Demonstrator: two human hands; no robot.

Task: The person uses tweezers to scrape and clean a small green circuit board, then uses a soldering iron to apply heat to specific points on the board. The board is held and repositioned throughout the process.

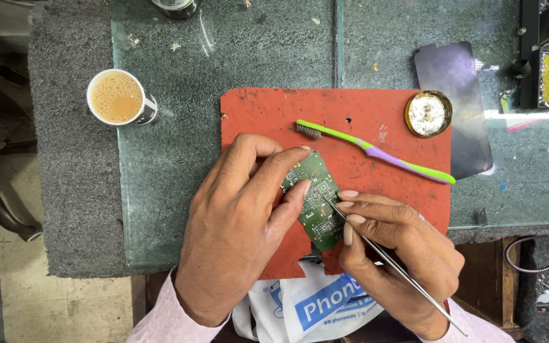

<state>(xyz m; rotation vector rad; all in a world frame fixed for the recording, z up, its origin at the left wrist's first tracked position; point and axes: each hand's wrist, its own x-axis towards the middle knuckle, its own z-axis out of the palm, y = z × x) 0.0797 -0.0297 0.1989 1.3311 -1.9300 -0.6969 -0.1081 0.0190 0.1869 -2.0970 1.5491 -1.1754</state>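
The board (316,200), green and oblong, lay on the red mat (363,117) near the desk's (179,159) front edge. Its long axis ran slightly oblique, the far end tipped toward the left, the near end toward the front edge. The left hand (239,222) pinned the board from the left, fingers (287,171) narrowed over its far and left edges, thumb on the face. The right hand (401,254) held tweezers (389,260), fingers closed around the shaft; the tips touched the board near its middle, the shaft running back toward the front right. A toothbrush (376,151) lay on the mat beyond the board, bristles to the left. A round tin (428,113) sat at the mat's far right corner. A cup (119,97) of tea stood well apart, toward the desk's left edge.
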